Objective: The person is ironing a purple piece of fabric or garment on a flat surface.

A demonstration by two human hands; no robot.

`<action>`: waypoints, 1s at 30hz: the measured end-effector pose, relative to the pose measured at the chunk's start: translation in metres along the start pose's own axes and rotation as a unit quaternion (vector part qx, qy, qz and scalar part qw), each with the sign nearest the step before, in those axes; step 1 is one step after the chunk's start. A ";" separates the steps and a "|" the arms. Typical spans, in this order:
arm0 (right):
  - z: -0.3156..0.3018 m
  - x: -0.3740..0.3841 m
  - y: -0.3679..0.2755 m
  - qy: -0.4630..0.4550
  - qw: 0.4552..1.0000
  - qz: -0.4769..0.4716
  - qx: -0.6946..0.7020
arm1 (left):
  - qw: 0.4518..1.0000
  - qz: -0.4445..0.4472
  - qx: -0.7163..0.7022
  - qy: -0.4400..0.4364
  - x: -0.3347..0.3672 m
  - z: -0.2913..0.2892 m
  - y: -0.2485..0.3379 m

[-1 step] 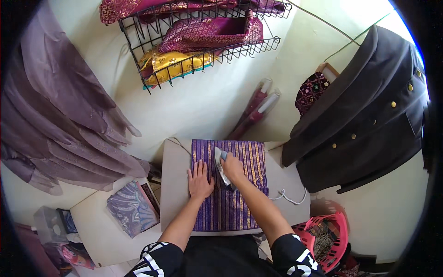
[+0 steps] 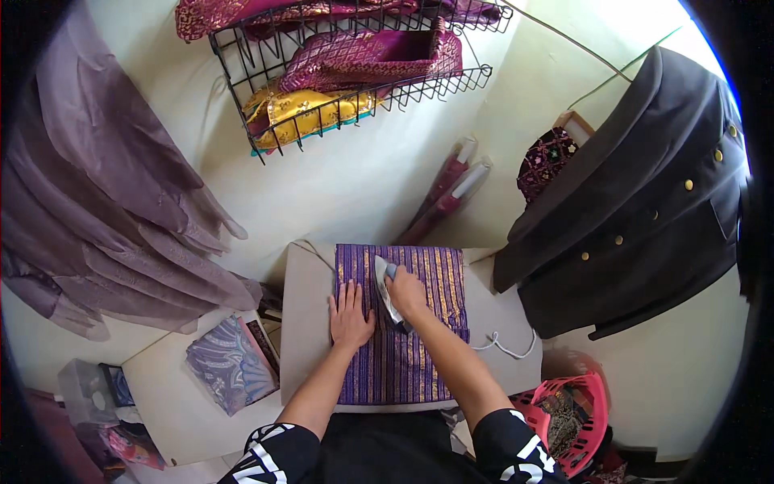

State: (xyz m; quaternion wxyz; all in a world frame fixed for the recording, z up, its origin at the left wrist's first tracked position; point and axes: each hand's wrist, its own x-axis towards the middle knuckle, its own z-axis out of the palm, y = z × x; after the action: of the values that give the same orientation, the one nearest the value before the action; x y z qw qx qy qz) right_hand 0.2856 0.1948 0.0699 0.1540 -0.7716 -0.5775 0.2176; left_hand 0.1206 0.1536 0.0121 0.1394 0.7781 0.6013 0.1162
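Note:
A folded purple cloth with gold stripes (image 2: 442,323) lies flat on a pale padded board (image 2: 305,323). Wrapped round the handle of a clothes iron (image 2: 382,284), my right hand (image 2: 407,294) holds it upon the cloth, a little above its middle. The iron's pointed end faces away from me, and part of its body is hidden by my hand and wrist. On the cloth's left side my left hand (image 2: 350,319) rests flat, fingers stretched out, beside the iron.
A white cord (image 2: 508,348) lies on the board's right. Dark jacket (image 2: 629,210) and mauve drapery (image 2: 121,202) hang at either side. A wire rack (image 2: 242,97) with fabrics is above; a pink basket (image 2: 598,411) stands lower right, and folded cloth (image 2: 230,363) lies left.

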 end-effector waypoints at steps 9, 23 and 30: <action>0.008 0.018 -0.003 0.003 1.000 -0.012 -0.005 | 1.000 -0.014 -0.006 -0.010 0.005 0.003 -0.002; 0.018 0.031 -0.028 -0.043 0.994 0.019 0.095 | 0.999 -0.019 -0.040 0.006 -0.016 -0.019 -0.038; 0.046 0.030 -0.053 -0.039 0.993 -0.017 0.107 | 1.000 -0.015 0.019 0.007 -0.027 -0.025 -0.068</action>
State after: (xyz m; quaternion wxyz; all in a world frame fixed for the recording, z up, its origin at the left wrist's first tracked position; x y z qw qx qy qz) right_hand 0.2255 0.2382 0.0518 0.2168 -0.7321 -0.5691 0.3052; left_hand 0.0433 0.1461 0.0111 0.1223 0.7707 0.6158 0.1085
